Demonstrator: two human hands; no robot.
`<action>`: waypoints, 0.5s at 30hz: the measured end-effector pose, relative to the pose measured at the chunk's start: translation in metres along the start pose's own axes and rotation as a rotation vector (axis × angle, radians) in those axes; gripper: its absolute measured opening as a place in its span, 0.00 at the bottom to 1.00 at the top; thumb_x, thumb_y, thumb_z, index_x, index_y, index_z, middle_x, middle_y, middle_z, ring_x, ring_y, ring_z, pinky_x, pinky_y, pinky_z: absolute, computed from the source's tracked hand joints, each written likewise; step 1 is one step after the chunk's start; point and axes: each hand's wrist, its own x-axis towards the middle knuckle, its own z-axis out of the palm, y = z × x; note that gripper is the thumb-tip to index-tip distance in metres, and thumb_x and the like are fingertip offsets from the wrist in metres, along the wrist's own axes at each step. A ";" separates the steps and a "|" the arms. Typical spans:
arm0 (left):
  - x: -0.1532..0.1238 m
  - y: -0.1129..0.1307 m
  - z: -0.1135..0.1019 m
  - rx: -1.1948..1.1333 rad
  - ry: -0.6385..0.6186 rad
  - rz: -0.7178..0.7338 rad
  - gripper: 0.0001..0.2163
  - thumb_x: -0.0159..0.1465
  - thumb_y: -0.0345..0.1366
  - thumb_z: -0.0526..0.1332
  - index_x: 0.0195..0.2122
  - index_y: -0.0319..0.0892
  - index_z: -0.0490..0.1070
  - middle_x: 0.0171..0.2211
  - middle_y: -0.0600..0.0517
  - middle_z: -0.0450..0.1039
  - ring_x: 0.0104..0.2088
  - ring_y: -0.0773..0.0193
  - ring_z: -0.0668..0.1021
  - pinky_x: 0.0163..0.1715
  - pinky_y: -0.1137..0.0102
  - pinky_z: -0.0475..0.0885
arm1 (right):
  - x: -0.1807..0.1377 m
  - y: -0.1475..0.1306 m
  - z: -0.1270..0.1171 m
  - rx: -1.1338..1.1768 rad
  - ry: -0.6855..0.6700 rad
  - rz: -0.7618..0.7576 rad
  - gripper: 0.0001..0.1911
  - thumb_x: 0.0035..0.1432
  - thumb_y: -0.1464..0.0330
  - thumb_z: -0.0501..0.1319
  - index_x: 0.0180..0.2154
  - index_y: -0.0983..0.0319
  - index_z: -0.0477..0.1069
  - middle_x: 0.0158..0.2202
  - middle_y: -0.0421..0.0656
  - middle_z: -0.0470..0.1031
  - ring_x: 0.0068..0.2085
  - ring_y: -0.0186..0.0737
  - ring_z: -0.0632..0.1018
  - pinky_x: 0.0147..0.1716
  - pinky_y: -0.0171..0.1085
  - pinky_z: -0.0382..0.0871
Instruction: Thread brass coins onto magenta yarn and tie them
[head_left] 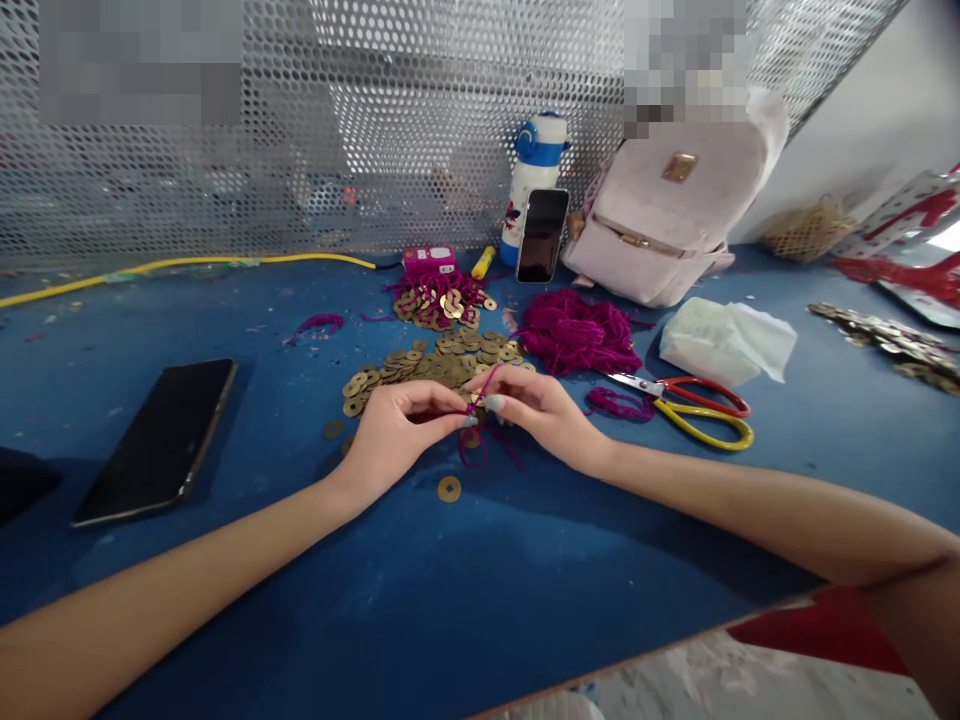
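My left hand (394, 430) and my right hand (536, 408) meet over the blue table (480, 590), both pinching a strand of magenta thread (480, 392). The thread loops down between them beside a small brass coin (471, 438). Just behind my fingers lies a heap of brass holed coins (442, 362). A single coin (449, 489) rests on the table below my hands. A bundle of magenta yarn (577, 335) sits to the right of the heap.
Red-and-yellow-handled scissors (690, 405) lie right of my right hand. A black phone (161, 440) lies at left. At the back stand a white-blue bottle (534, 170), a propped phone (541, 235), a pale backpack (667, 215), a pink box (429, 260) and finished threaded coins (439, 300). White tissue (724, 340) lies right.
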 end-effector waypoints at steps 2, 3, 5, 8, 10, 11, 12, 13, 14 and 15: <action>0.000 0.000 0.000 0.029 -0.005 -0.003 0.03 0.53 0.31 0.69 0.28 0.40 0.77 0.28 0.51 0.81 0.30 0.63 0.82 0.36 0.70 0.78 | 0.000 0.001 -0.002 0.037 0.034 -0.002 0.16 0.64 0.56 0.59 0.35 0.63 0.75 0.31 0.40 0.72 0.28 0.31 0.67 0.31 0.33 0.64; 0.000 0.000 0.000 0.039 -0.008 -0.001 0.03 0.53 0.32 0.69 0.28 0.40 0.76 0.28 0.51 0.81 0.30 0.63 0.82 0.36 0.70 0.78 | 0.000 0.001 -0.003 0.053 0.032 -0.002 0.17 0.65 0.57 0.59 0.32 0.63 0.75 0.28 0.39 0.70 0.27 0.30 0.66 0.29 0.33 0.62; 0.000 0.000 0.000 0.051 -0.015 0.007 0.05 0.53 0.32 0.69 0.28 0.40 0.75 0.27 0.51 0.80 0.30 0.63 0.81 0.35 0.71 0.77 | 0.000 0.002 -0.005 0.114 0.018 -0.005 0.19 0.65 0.58 0.59 0.27 0.63 0.73 0.25 0.38 0.67 0.26 0.29 0.65 0.29 0.33 0.60; 0.001 0.001 0.000 0.059 -0.026 0.012 0.05 0.53 0.32 0.69 0.29 0.40 0.74 0.26 0.52 0.79 0.29 0.65 0.80 0.33 0.73 0.76 | 0.001 0.004 -0.006 0.234 0.037 0.009 0.19 0.64 0.58 0.60 0.26 0.63 0.70 0.25 0.37 0.67 0.26 0.29 0.66 0.29 0.33 0.60; 0.001 0.001 -0.001 0.066 -0.032 0.011 0.06 0.53 0.31 0.69 0.30 0.40 0.73 0.26 0.53 0.78 0.29 0.65 0.80 0.34 0.73 0.76 | 0.002 0.004 -0.008 0.290 0.060 0.031 0.19 0.64 0.57 0.60 0.26 0.63 0.69 0.25 0.37 0.67 0.26 0.29 0.66 0.28 0.32 0.60; 0.001 0.001 -0.001 0.073 -0.033 0.011 0.06 0.54 0.30 0.69 0.31 0.40 0.73 0.26 0.54 0.78 0.30 0.66 0.80 0.35 0.73 0.76 | 0.002 0.004 -0.008 0.311 0.076 0.038 0.18 0.64 0.57 0.60 0.27 0.63 0.69 0.25 0.37 0.67 0.26 0.29 0.66 0.27 0.32 0.59; 0.001 0.002 -0.001 0.084 -0.034 0.013 0.06 0.54 0.30 0.69 0.32 0.40 0.74 0.26 0.54 0.77 0.30 0.66 0.80 0.35 0.73 0.76 | 0.002 0.004 -0.009 0.326 0.097 0.038 0.18 0.63 0.57 0.61 0.27 0.63 0.69 0.25 0.37 0.67 0.26 0.29 0.65 0.27 0.32 0.59; 0.001 0.002 -0.001 0.097 -0.037 0.014 0.06 0.54 0.30 0.69 0.33 0.40 0.75 0.26 0.54 0.77 0.29 0.66 0.80 0.35 0.73 0.76 | 0.002 0.003 -0.009 0.333 0.119 0.028 0.18 0.63 0.57 0.61 0.27 0.62 0.68 0.25 0.36 0.66 0.25 0.29 0.65 0.26 0.32 0.58; 0.000 0.002 -0.001 0.113 -0.043 0.014 0.06 0.55 0.30 0.68 0.34 0.40 0.76 0.26 0.54 0.77 0.29 0.66 0.80 0.35 0.74 0.75 | 0.001 0.003 -0.009 0.329 0.137 0.010 0.18 0.64 0.57 0.61 0.27 0.62 0.68 0.24 0.36 0.66 0.25 0.29 0.64 0.26 0.32 0.58; 0.000 0.002 -0.001 0.133 -0.054 0.014 0.06 0.56 0.30 0.67 0.35 0.41 0.78 0.27 0.54 0.78 0.29 0.66 0.80 0.34 0.74 0.75 | 0.001 0.002 -0.009 0.311 0.149 -0.012 0.18 0.64 0.57 0.60 0.27 0.62 0.67 0.24 0.36 0.66 0.25 0.28 0.64 0.26 0.32 0.58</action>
